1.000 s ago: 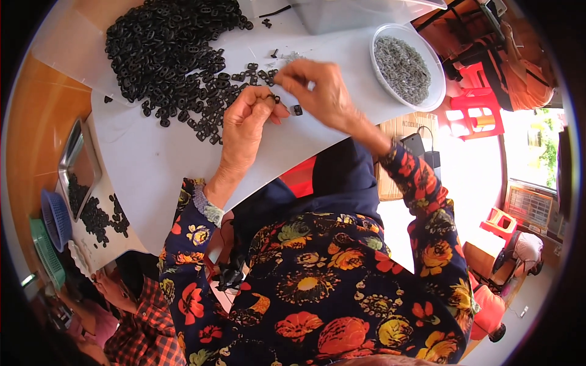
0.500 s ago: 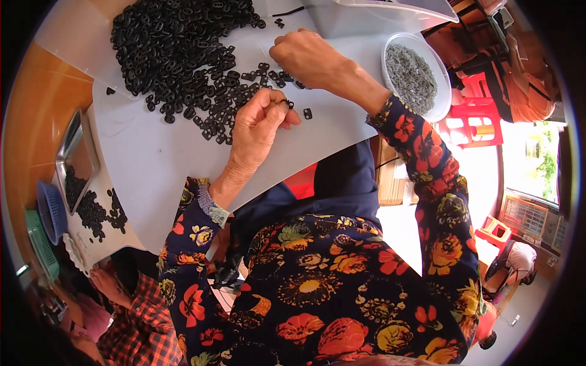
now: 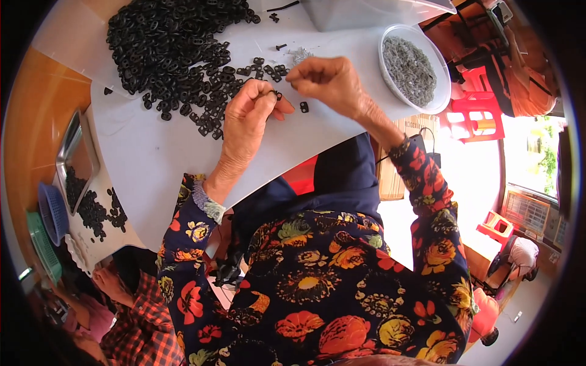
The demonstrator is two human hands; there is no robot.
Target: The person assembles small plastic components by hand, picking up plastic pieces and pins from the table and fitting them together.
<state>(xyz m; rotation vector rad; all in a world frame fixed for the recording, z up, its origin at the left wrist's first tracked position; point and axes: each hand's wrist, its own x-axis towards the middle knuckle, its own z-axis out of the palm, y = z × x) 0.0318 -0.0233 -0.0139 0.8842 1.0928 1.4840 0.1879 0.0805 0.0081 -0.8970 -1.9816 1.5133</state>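
Note:
My left hand [image 3: 249,119] is closed in a pinch around a small black cord lock part [image 3: 279,96]. Just right of it, my right hand [image 3: 329,85] hovers over the table with thumb and fingers pressed together; whatever sits in them is too small to make out. Between and beyond the hands lie several loose black two-holed parts [image 3: 259,68]. One such part [image 3: 304,107] lies alone below the right fingertips. Behind the right hand are a small heap of thin grey springs [image 3: 299,56] and a tiny black peg [image 3: 281,47].
A big heap of black two-holed parts [image 3: 174,49] covers the table's far left. At the right edge stands a round clear tub [image 3: 444,100] of grey springs, near a clear plastic bin [image 3: 360,15]. A metal tray [image 3: 91,143] and a person in a checked shirt [image 3: 143,317] are at left.
My right hand has come back toward my body and closer to the left hand, uncovering the small spring heap and peg. The left hand has shifted slightly left and away, still holding its part.

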